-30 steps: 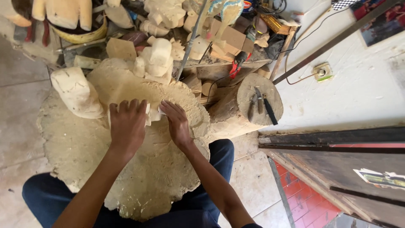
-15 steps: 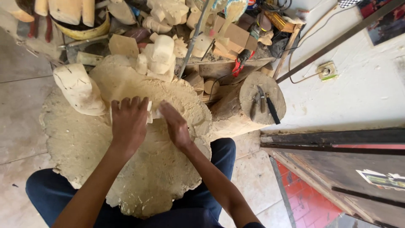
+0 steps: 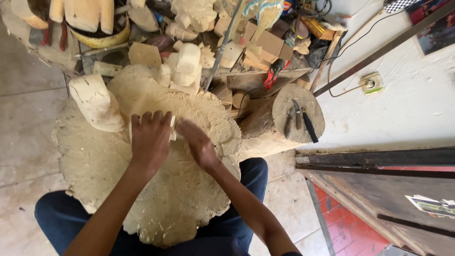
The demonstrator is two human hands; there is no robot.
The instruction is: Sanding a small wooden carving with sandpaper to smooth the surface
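Pale wood piece (image 3: pixel 172 129) pinched between both hands' grip.

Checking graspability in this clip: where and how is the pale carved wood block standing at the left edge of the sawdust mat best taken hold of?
Grip the pale carved wood block around its narrower upper half, coming from above and from the person's near side. It stands apart from the left hand, its top and near face are free, while the wider base sits on the sawdust mat and wood pieces crowd behind it.
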